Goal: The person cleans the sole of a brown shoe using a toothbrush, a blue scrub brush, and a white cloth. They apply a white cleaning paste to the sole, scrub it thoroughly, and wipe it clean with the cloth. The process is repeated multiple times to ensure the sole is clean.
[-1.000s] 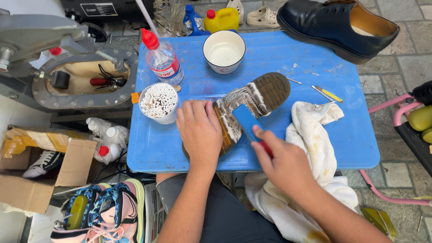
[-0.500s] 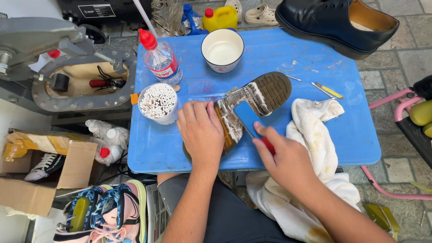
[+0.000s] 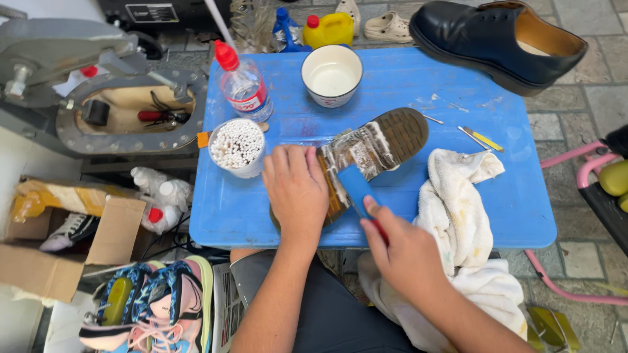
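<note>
Head view: blue table set on a grey paved floor, crowded all round. On the table, a shoe lying sole up near the middle, pinned at its heel end by the left hand, fingers pressed flat on it. Right hand clenched around a blue brush, its head touching the sole. Just left of the shoe, a cup of cotton swabs; behind it a bottle with a red cap and a white bowl. White cloth draped over the near right edge. Black shoe at the far right corner. Cardboard box and bright sneakers down left on the floor; grey machine beyond.
</note>
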